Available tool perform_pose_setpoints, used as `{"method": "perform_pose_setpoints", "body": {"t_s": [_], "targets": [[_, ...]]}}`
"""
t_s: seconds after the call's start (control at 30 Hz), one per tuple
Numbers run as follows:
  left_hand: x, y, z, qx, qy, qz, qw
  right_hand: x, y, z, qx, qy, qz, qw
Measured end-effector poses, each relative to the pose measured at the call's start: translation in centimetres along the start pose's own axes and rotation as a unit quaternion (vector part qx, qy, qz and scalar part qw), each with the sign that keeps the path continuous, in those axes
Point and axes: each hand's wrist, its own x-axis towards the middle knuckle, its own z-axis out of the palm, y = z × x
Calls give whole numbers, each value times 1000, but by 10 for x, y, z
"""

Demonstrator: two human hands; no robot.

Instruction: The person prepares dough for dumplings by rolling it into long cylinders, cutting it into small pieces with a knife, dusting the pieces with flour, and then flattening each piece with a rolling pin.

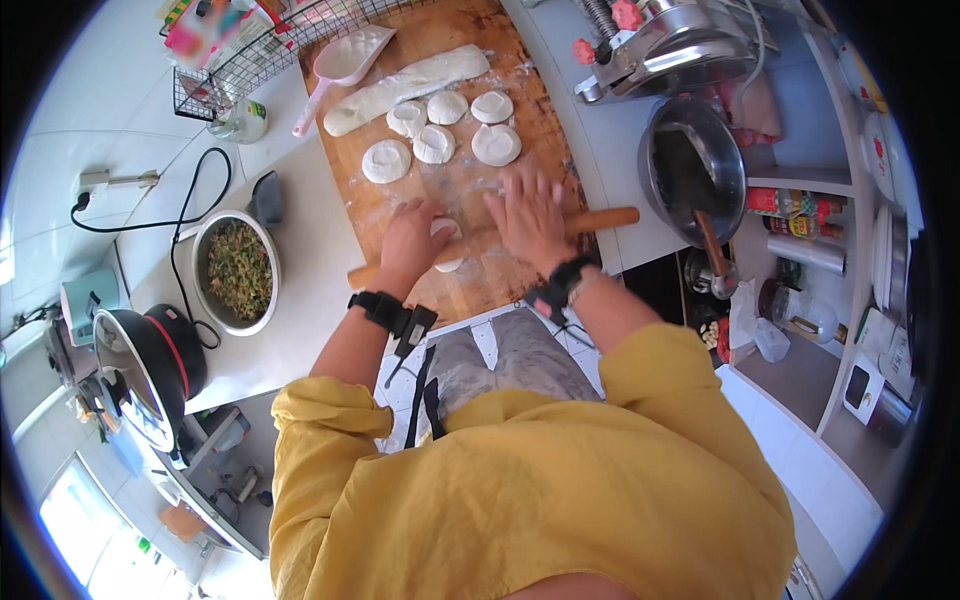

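A wooden rolling pin [609, 219] lies crosswise over the near half of a floured wooden board [375, 244]. My left hand [411, 244] curves over its left part, thumb close to a small piece of white dough [448, 264] that shows on both sides of the pin. Flat and slightly blurred, my right hand [529, 219] rests across the pin with its fingers spread. Beyond both hands sit several flattened dough rounds, one of them a round [386, 161] at the left. A long dough roll [409, 88] lies behind them.
A pink scoop [346, 60] lies at the board's far left corner. Left on the counter stands a metal bowl of chopped filling [238, 271], near a black cord [174, 259]. To the right are a metal pan [694, 172] and a metal appliance [667, 52].
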Motion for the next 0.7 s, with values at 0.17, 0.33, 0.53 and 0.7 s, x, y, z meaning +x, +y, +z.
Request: {"method": "perform_pose_setpoints", "body": {"t_s": [0.17, 0.33, 0.53, 0.7], "targets": [[5, 9, -20, 6, -125, -84, 989, -15, -4, 2, 22, 34, -20, 999], [-25, 4, -25, 162, -165, -210, 950, -65, -7, 4, 7, 17, -23, 1000], [2, -24, -21, 59, -56, -55, 995, 18, -7, 5, 29, 77, 22, 996], [-17, -41, -19, 78, -32, 159, 984, -64, -11, -1, 50, -16, -54, 997]]}}
